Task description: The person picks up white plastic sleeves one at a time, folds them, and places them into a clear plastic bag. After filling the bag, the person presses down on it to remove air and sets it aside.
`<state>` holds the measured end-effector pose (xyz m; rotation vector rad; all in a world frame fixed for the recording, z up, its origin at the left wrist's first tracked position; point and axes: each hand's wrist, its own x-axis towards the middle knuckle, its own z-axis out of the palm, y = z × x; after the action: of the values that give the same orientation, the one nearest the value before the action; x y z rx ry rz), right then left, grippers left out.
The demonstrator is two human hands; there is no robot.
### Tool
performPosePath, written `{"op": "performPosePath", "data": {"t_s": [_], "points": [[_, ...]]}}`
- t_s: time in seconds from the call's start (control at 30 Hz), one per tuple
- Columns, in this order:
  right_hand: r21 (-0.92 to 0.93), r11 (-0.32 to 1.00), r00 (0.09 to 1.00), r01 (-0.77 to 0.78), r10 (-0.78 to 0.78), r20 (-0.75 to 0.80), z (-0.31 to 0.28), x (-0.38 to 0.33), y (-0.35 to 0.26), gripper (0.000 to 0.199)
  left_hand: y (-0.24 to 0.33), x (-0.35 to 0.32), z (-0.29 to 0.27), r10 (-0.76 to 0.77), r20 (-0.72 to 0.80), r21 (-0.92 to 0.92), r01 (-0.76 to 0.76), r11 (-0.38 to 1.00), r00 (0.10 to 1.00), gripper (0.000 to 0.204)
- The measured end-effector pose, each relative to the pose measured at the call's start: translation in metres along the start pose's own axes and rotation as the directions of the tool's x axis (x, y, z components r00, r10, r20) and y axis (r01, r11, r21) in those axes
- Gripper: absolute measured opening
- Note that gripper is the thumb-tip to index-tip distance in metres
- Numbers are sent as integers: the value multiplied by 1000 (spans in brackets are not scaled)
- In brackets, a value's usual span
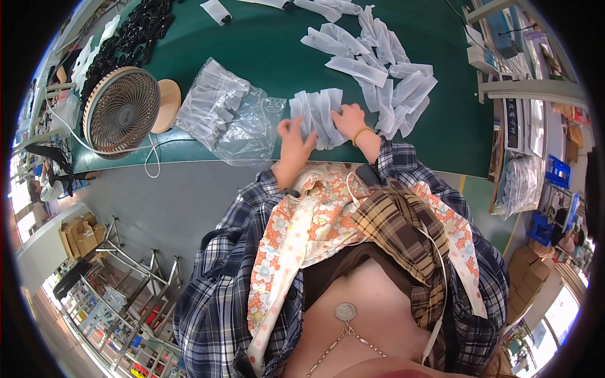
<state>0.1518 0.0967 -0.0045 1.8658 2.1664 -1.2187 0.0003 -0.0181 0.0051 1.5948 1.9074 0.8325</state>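
On the near edge of the green table, a row of frosted white plastic packets (317, 118) lies side by side, partly overlapping. My left hand (296, 142) is at the row's lower left corner, thumb and fingers apart, with nothing visible in its grasp. At the right end, my right hand (350, 123) rests its spread fingers on the last packet. To the left sits a clear plastic bag (242, 129) with several similar packets inside. A loose pile of packets (384, 63) spreads beyond and to the right of my hands. What the packets contain is hard to make out.
A round desk fan (123, 112) stands at the table's left, its white cable (151, 160) hanging over the front edge. Behind it is a heap of black parts (135, 38). Another packet (216, 11) lies at the far side. Metal racks (504, 88) border the right.
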Motion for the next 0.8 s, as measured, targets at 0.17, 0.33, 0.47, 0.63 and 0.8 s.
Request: {"op": "performPosePath", "data": {"t_s": [0.17, 0.33, 0.47, 0.63, 0.8], "points": [[-88, 990, 993, 108, -111, -30, 20, -27, -36, 101, -42, -20, 2, -259, 193, -569, 323, 756, 946, 44], [-537, 796, 940, 280, -341, -17, 3, -38, -55, 110, -29, -15, -15, 80, 461, -217, 25, 976, 884, 50], [-562, 696, 879, 447, -457, 134, -13, -35, -47, 108, 24, 13, -46, 201, 200, 289, -254, 923, 959, 57], [-542, 665, 845, 514, -502, 185, -10, -26, -45, 101, 9, 38, -24, 344, 74, 485, -335, 808, 936, 59], [-422, 795, 894, 436, -434, 106, -15, -21, -34, 91, 2, 19, -48, 356, -50, 291, -327, 899, 933, 59]]}}
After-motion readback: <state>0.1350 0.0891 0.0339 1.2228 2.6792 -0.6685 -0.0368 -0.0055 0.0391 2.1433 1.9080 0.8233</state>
